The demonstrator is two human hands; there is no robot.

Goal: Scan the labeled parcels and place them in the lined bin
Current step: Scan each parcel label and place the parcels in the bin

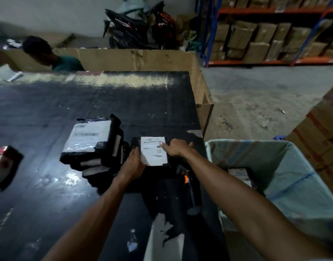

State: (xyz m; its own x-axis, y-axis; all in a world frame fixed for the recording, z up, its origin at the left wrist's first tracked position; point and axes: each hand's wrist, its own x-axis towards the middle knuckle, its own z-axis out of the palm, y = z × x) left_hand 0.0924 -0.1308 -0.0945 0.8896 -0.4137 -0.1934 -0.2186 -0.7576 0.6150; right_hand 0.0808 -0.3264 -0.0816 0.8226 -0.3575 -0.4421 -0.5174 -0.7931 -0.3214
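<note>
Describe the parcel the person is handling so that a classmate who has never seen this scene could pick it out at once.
Start at the dark table and go to its near right edge, beside the lined bin. The parcel there is black, flat, label up, between the left hand and right hand. Unlike the heap of parcels to its left, it lies alone.

Person, seen from the head camera: two bare forearms, no sleeves in sight up to the lower frame edge. Left hand (132,162): bare, no glove, ring, watch or wristband visible; wrist uncovered. Right hand (176,147): bare likewise, wrist and forearm uncovered; a sliver of pale fabric shows at the frame's bottom right corner, behind the arm.
</note>
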